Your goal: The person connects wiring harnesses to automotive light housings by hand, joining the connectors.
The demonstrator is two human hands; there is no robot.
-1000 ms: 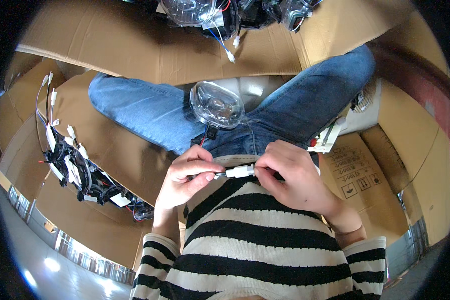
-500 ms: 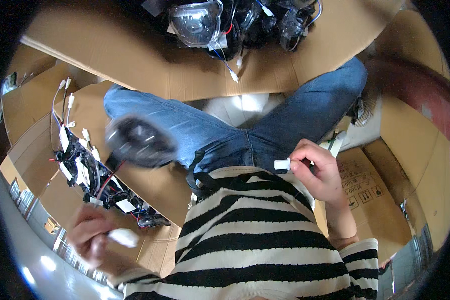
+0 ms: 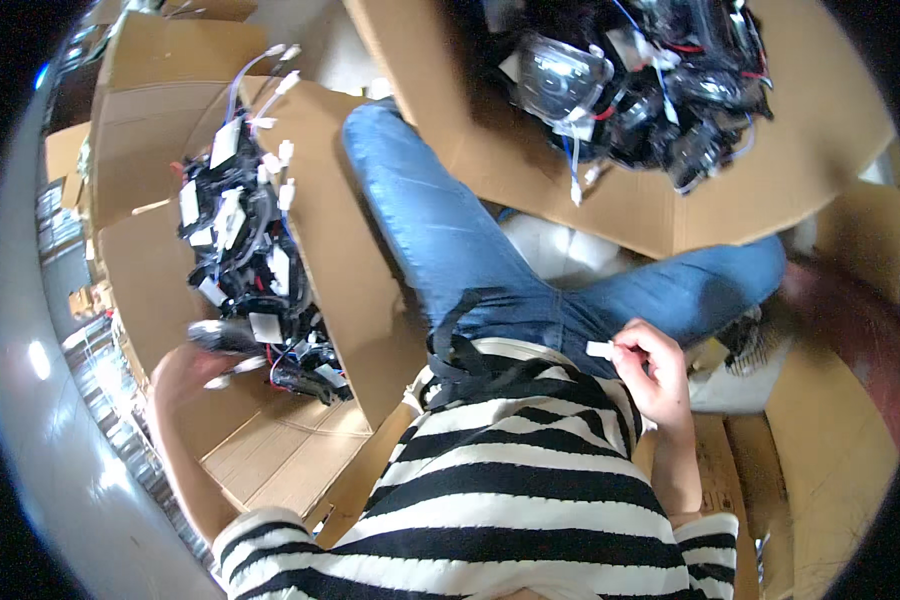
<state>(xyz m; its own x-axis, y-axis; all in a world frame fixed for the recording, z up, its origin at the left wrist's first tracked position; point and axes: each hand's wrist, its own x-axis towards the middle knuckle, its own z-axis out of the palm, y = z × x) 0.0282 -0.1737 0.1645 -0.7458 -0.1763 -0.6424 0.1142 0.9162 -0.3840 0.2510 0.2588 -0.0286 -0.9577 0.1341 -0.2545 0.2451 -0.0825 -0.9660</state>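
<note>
At the left, my left hand (image 3: 185, 370) is closed on a dark, rounded lamp unit (image 3: 224, 336), low over the open carton (image 3: 150, 275). A small white piece (image 3: 234, 376) shows by its fingers. Beneath and beyond this hand lies a pile of black lamp units (image 3: 240, 235) with wires, white tags and white connectors. In front of my striped shirt, my right hand (image 3: 653, 368) pinches a small white piece (image 3: 600, 349) between thumb and fingers. It could be a folded tag or a connector; I cannot tell which.
Beyond my knees stands another carton (image 3: 710, 215) holding several lamp units with clear lenses (image 3: 562, 78) and loose wires. My jeans-clad legs (image 3: 440, 215) are spread between the cartons. More cardboard (image 3: 840, 440) stands at the right.
My left hand has moved the lamp unit, which hung blurred over my leg, into the left carton. The view has turned leftward. My right hand keeps its white piece.
</note>
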